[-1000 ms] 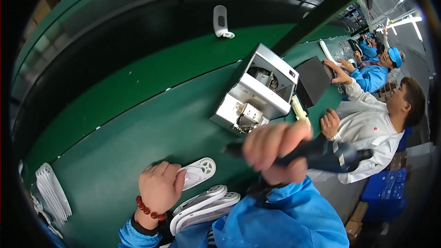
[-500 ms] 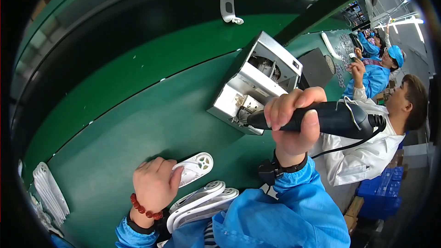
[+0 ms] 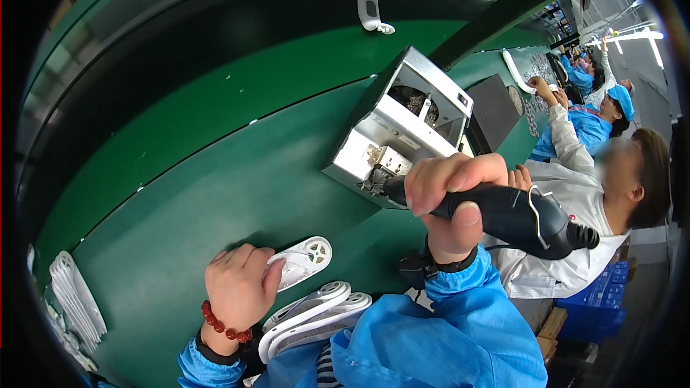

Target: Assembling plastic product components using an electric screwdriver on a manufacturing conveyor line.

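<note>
Right hand (image 3: 454, 183): closed around black power tool (image 3: 514, 219), tip at metal box (image 3: 404, 129), apparently angled for access.
Left hand (image 3: 238, 280): grasping white shell (image 3: 303, 261) by one end, presumably for steadiness.
Shell position: on counter (image 3: 187, 208), toward near edge.

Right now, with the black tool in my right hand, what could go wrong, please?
The black tool in the right hand appears close to the exposed mechanism of the metal machine and might knock it. The left hand covers one end of a white shell, so that end may be pressed unnoticed. Overlapping white shells lie close to the blue sleeve, which could brush them.
</note>
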### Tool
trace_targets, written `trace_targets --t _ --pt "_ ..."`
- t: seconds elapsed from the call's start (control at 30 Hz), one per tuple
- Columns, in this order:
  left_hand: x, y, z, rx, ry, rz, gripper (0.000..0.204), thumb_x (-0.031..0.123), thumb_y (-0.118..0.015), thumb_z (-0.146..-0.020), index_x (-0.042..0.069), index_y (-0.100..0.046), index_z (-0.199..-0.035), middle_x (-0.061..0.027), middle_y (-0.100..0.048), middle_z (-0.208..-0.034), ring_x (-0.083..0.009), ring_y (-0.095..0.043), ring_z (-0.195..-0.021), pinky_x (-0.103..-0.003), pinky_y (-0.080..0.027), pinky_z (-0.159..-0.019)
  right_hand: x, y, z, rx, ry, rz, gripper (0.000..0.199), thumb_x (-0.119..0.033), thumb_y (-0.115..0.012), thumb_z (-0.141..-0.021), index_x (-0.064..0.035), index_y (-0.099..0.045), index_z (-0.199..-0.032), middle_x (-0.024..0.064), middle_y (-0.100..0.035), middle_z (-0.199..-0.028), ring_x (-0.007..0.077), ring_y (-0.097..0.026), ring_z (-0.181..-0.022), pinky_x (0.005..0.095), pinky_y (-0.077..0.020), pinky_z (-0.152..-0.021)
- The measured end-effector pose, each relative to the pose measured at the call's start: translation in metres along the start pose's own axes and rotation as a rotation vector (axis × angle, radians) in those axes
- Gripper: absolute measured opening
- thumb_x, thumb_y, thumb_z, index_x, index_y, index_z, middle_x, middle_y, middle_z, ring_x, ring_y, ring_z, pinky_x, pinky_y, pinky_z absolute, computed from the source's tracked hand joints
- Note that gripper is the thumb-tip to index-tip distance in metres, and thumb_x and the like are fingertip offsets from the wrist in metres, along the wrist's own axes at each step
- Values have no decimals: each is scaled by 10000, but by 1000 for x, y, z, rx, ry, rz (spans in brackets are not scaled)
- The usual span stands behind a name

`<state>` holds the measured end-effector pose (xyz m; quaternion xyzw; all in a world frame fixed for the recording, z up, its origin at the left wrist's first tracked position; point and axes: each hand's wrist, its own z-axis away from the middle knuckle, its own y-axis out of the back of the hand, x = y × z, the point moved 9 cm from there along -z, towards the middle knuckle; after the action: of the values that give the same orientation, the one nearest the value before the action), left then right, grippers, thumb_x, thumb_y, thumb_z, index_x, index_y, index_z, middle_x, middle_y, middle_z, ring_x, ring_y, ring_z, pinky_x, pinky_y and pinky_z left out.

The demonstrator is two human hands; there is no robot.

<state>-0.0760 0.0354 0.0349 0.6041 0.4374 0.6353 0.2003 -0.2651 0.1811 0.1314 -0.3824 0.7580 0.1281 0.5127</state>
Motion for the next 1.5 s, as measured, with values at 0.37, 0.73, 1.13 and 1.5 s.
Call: trace_targets --t 0.37,0.73,1.13,1.5 --pt "-3 -5 13 22 -9 9 124 135 -716 -752 50 -662 -824 -96 -596 -720 -321 -585 -635 -405 -458 -583 14 11 1 66 -3 -120 219 -196 -603 -937 -46 -455 -997 109 -557 -662 172 -525 -545 347 -469 -534" --pt "-5 -6 14 41 -48 1 38 53 -668 -761 55 -645 -790 -81 -563 -680 -287 -583 -604 -388 -451 -571 46 -60 48 -94 -215 -341 328 -272 -678 -912 -74 -442 -1025 106 -579 -741 197 -556 -637 365 -480 -632" --pt "-4 -7 14 57 -52 -8 39 51 -674 -753 53 -643 -776 -82 -553 -660 -291 -575 -588 -394 -445 -568 63 -67 52 -66 -232 -258 365 -356 -688 -906 -78 -462 -975 73 -550 -680 192 -560 -557 349 -466 -545" --pt "1 -10 15 54 -83 -79 37 78 -620 -786 48 -618 -809 -119 -551 -697 -344 -560 -620 -437 -436 -590 69 -71 53 -179 -253 -96 199 -68 -676 -837 -46 -521 -960 85 -625 -862 153 -592 -775 292 -485 -710"
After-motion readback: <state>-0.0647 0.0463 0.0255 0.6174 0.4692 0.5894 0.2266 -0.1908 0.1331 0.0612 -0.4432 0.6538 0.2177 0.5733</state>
